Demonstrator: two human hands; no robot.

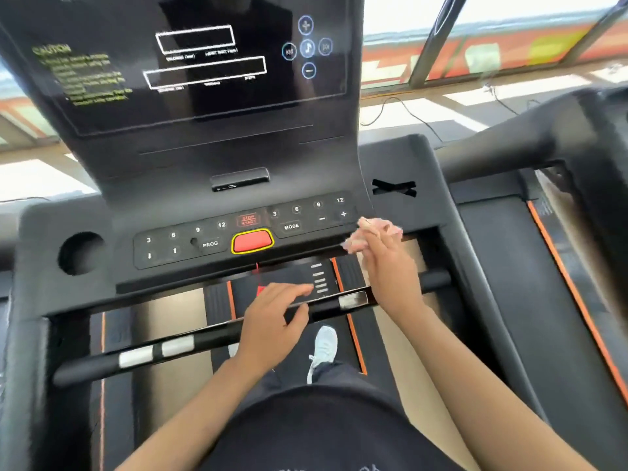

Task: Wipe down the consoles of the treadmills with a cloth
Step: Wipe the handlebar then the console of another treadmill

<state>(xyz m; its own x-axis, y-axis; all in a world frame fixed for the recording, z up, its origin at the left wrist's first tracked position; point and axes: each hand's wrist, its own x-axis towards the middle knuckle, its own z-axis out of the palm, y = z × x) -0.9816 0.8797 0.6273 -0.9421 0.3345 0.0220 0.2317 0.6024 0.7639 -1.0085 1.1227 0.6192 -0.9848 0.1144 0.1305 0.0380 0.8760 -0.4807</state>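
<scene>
A black treadmill console (210, 144) fills the upper left, with a dark screen and a button panel (244, 229) holding a red stop button (252, 241). My right hand (390, 266) is shut on a crumpled pink cloth (372, 234), held just off the right end of the button panel, near the plus key. Lower down, my left hand (275, 317) rests on the black front handlebar (204, 338), fingers spread over the bar and thumb under it.
A round cup holder (81, 253) sits left of the buttons. A second treadmill's handle (530, 137) and belt (509, 266) lie to the right. My white shoe (324, 345) stands on the belt below. Windows run behind the console.
</scene>
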